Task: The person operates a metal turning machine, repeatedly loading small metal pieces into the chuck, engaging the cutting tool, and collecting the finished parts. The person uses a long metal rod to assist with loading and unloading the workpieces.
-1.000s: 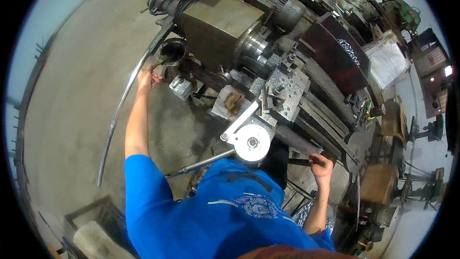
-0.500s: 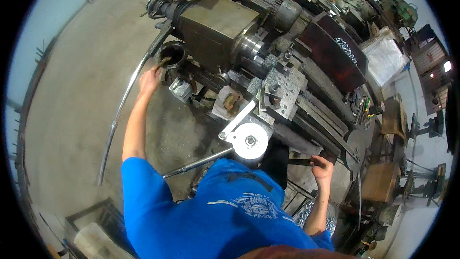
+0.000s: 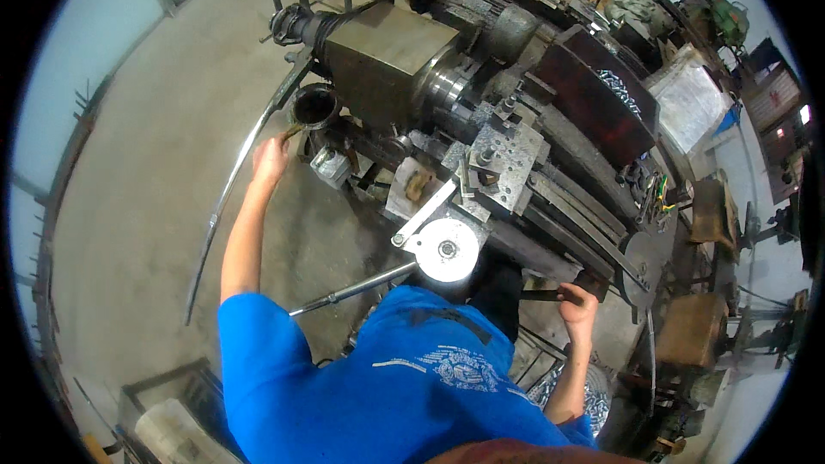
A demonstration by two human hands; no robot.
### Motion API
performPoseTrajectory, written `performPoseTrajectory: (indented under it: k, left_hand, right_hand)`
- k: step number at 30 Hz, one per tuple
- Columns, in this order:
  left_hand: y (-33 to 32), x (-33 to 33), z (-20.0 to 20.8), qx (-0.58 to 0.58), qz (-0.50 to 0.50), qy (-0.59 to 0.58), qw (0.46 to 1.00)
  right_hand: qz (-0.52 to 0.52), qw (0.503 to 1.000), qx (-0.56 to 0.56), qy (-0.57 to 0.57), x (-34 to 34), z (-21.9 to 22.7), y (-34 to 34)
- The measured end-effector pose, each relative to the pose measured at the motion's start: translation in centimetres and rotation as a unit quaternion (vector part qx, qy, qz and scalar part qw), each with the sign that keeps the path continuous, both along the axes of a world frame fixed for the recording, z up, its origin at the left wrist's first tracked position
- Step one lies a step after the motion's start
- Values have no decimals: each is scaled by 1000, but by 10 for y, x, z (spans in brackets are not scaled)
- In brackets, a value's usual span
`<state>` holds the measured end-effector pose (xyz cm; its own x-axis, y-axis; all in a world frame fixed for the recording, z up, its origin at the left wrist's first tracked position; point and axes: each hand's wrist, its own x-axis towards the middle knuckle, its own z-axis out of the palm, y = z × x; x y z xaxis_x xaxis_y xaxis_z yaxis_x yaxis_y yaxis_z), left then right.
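Observation:
My left hand [image 3: 270, 160] is closed around a small brush [image 3: 293, 131] at the left of a metal lathe [image 3: 391, 47]. The brush's tip is by the rim of a dark round pot [image 3: 302, 101], and dark contents show inside. My right hand [image 3: 577, 308] is closed on the end of a dark bar handle [image 3: 540, 295] at the lathe's near right side. Between my hands are a round pale disc [image 3: 462, 262] with an arm and a drilled metal tool block [image 3: 520, 159]. A shiny chuck [image 3: 449, 88] sits beyond the block.
A long metal lever [image 3: 228, 193] slopes down beside my left forearm, and a shorter rod [image 3: 352, 290] reaches toward my waist. A dark red bin [image 3: 593, 107] holds small shiny metal pieces. More such pieces [image 3: 595, 404] lie beside my right forearm. A motor [image 3: 490, 17] stands behind the lathe.
My left hand has drawn the brush back from inside the pot to its near rim. My right hand stays on the bar handle. The view has shifted slightly.

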<state>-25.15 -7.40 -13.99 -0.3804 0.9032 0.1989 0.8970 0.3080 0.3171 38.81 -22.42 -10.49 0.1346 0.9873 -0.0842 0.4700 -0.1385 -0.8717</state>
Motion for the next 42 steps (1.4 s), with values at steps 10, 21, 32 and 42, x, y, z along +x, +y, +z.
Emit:
performPoseTrajectory:
  k: [10, 21, 32, 42]
  left_hand:
    - [-24, 69, 97, 335, -50, -8, 941]
    - [108, 96, 178, 181, -191, 93, 960]
    - [82, 101, 182, 189, -190, 53, 962]
    - [53, 78, 160, 201, -201, 12, 959]
  right_hand:
    - [-45, 999, 7, -18, 42, -24, -22]
    - [-67, 996, 7, -54, 45, -27, -35]
    - [-90, 995, -27, -45, 59, -40, -43]
    - [-88, 996, 7, -15, 40, -23, -42]
